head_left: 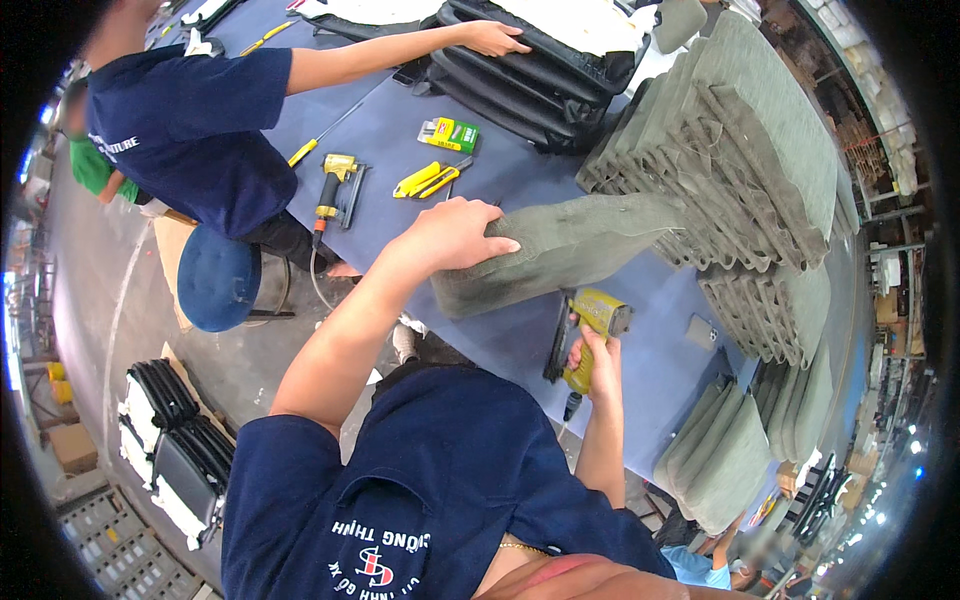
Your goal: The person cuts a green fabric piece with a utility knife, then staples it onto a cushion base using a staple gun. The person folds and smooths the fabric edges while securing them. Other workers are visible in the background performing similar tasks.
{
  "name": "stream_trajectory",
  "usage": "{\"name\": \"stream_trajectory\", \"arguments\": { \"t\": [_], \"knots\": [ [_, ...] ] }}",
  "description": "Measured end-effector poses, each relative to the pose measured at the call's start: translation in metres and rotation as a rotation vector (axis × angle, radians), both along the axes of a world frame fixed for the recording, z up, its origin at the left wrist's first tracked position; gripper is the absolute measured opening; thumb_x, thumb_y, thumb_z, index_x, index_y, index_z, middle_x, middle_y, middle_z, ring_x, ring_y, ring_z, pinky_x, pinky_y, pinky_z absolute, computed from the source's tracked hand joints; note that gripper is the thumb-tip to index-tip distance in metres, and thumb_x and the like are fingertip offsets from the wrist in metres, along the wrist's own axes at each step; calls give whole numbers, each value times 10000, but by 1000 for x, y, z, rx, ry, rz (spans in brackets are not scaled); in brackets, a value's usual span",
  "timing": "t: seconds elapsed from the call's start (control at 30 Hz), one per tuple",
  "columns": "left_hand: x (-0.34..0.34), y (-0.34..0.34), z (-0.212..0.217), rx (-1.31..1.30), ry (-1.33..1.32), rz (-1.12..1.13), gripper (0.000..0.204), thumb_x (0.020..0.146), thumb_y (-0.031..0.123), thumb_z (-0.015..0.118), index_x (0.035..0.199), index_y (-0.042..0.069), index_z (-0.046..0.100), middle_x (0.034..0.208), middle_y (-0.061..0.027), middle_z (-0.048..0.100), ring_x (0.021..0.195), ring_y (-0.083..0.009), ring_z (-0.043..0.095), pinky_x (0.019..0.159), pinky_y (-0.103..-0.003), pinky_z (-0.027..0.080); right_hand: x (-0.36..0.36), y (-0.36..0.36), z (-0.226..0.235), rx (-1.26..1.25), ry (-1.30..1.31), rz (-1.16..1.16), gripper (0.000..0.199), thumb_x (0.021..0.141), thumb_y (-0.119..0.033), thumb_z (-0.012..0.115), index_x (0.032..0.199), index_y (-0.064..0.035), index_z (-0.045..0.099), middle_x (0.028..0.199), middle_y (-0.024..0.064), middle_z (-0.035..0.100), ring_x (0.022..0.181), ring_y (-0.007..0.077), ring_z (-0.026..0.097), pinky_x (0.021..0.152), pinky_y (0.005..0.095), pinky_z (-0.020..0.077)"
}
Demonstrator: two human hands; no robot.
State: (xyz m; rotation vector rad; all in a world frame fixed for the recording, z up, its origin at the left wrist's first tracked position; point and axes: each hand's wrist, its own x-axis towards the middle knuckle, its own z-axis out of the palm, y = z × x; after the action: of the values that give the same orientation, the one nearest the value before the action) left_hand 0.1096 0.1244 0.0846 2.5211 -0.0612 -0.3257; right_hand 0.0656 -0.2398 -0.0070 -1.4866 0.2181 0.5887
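My left hand (452,236) grips the top edge of a grey fabric-covered cushion (570,235), thumb on its face and fingers curled over the far side. The cushion is tilted up on the table, and its right end meets a tall stack of grey fabric-covered pieces (715,165). In my right hand (600,365) is a yellow pneumatic staple gun (602,312), fingers wrapped round its handle. The gun is just below the cushion, apart from it, with a hose fitting at the handle's lower end. Which part of the gun my index finger touches is hard to see.
On the blue table (375,130) lie a second staple gun (340,190), yellow cutters (428,180), a green-yellow box (448,134) and a screwdriver (305,150). A co-worker's hand (497,38) rests on black padded pieces (520,85). Grey cushions (715,450) stand at right, a blue stool (218,278) at left.
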Motion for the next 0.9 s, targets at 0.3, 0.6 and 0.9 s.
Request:
{"name": "stream_trajectory", "arguments": {
  "t": [0.3,0.6,0.9],
  "knots": [
    [-23,-29,21,125,57,10,509,939,363,824,1377,106,785,1253,-209,805,1215,-427,751,1054,-557,601,-24,95,69,-274,-669,194,176,997,-93,799,1149,-4,806,908,134,828,807,217,812,747,362,603],
    [-34,-38,17,174,3,10,519,931,308,806,1415,124,766,1257,-185,804,1245,-409,745,1175,-595,511,-41,90,52,-319,-729,175,188,1000,-95,789,1169,-14,800,939,172,825,827,344,818,745,413,616],
    [-41,-39,3,227,-172,-172,463,866,222,796,1254,-22,730,1131,-249,798,1184,-431,745,1224,-560,471,-46,88,56,-267,-660,206,190,1009,-107,781,1170,-8,804,992,187,839,899,309,834,801,403,614]
  ]
}}
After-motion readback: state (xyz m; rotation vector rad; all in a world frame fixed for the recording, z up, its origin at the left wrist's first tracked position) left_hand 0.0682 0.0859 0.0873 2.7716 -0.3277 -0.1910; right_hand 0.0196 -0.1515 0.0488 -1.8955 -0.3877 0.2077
